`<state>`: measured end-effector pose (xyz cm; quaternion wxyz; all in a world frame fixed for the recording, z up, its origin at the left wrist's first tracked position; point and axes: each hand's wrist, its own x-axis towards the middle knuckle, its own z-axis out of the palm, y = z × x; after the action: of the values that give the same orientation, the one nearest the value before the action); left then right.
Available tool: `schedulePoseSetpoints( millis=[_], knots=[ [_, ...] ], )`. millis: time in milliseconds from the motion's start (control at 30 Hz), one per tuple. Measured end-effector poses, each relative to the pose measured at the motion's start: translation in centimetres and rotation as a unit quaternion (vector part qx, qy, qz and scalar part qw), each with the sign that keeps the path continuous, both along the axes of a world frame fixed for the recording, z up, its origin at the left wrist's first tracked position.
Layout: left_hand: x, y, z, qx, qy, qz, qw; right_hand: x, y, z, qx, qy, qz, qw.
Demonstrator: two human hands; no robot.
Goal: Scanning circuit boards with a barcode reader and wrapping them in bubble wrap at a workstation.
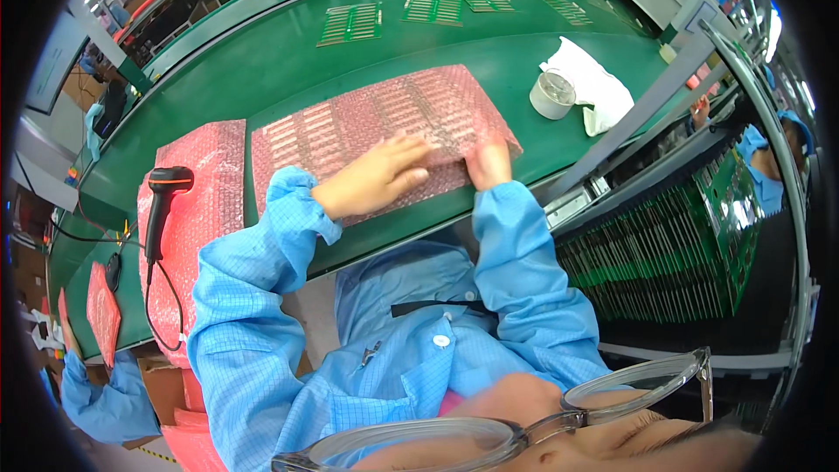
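- Head: at 12 o'clock on the table (489,44), the pink bag (363,118) is already enclosing boards (319,122).
- Left hand (374,177) is resting on it, thumb and fingers apart.
- Right hand (491,163) is touching its 4 o'clock edge; cannot tell if fingers are clamping.
- Beyond, towards 1 o'clock, green boards (434,8) are lying unbagged.

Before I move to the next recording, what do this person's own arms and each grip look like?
The left sleeve and right sleeve are loose, light-blue cloth with a fine grid pattern; the left one's cuff is bunched at the wrist. The left grip and right grip are bare human hands: no gloves, watch or cables show on them.
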<state>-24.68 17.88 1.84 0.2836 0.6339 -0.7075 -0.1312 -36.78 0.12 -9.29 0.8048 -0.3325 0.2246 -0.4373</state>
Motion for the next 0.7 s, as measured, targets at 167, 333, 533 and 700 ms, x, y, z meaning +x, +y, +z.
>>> schedulePoseSetpoints(
  millis=[167, 333, 533, 700],
  knots=[
    [2.3, -1.9, 1.0, 0.072, 0.099, 0.075, 0.99, -0.4, 1.3, 1.2, -0.004, -0.029, 0.019, 0.999],
    [5.3, -5.8, -9.1, -0.032, -0.078, 0.242, 0.967, 0.2, 1.5, 0.6, 0.016, 0.006, -0.06, 0.998],
    [3.0, -4.8, -8.6, -0.007, -0.056, 0.273, 0.96, -0.3, 1.5, 0.5, 0.083, 0.047, -0.069, 0.993],
    [2.4, -4.7, -9.3, 0.002, -0.166, 0.262, 0.951, 0.5, 1.3, 0.4, -0.003, 0.151, -0.048, 0.987]
  ],
)
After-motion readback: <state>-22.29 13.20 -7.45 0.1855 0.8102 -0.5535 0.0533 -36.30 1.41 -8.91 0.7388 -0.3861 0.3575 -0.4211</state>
